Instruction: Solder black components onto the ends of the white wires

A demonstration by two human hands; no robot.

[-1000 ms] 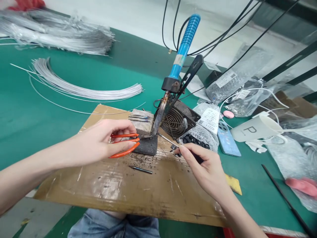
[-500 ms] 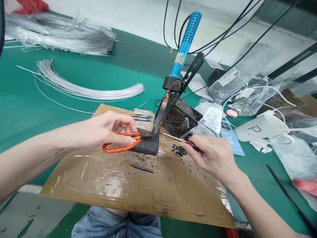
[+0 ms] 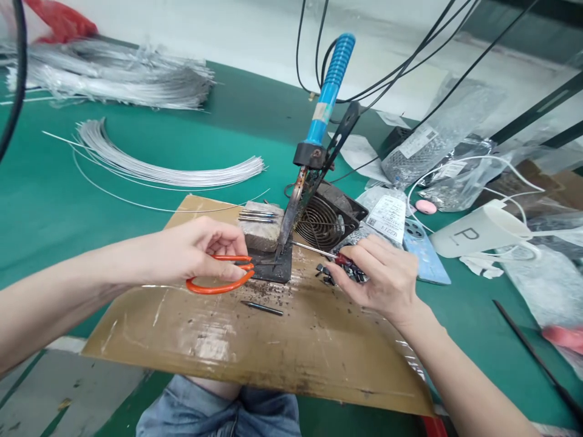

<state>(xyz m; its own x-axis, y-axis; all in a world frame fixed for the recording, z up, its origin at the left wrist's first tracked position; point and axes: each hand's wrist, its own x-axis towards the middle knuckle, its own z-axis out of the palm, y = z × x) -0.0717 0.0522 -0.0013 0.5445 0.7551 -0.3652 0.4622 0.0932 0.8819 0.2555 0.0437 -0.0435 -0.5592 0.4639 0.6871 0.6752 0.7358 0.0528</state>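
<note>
On the left, my left hand [image 3: 212, 252] is closed on scissors [image 3: 218, 289] with orange loop handles. Their blades reach over a dark metal plate [image 3: 280, 272], close to the lower end of a blue-handled soldering iron [image 3: 324, 106]. I cannot tell whether the blades hold a small piece. My right hand [image 3: 378, 273] grips a screwdriver [image 3: 341, 259] with a dark red handle, and its thin shaft points left to the iron's lower end. A greyish block [image 3: 262, 235] with several thin metal rods on top stands behind the plate.
Cardboard [image 3: 218, 340] lies under the work, bearing a dark pointed rod [image 3: 262, 308] and small black pieces [image 3: 325, 274]. A round-grilled fan [image 3: 321, 221] stands behind. White wires [image 3: 177, 170] lie at left; a white cup [image 3: 478, 230] and a blue phone [image 3: 423, 255] are at right.
The scissors and my left hand have come slightly lower, showing more of the block. The soldering iron's handle sits a little lower and further left. My right hand has shifted slightly left.
</note>
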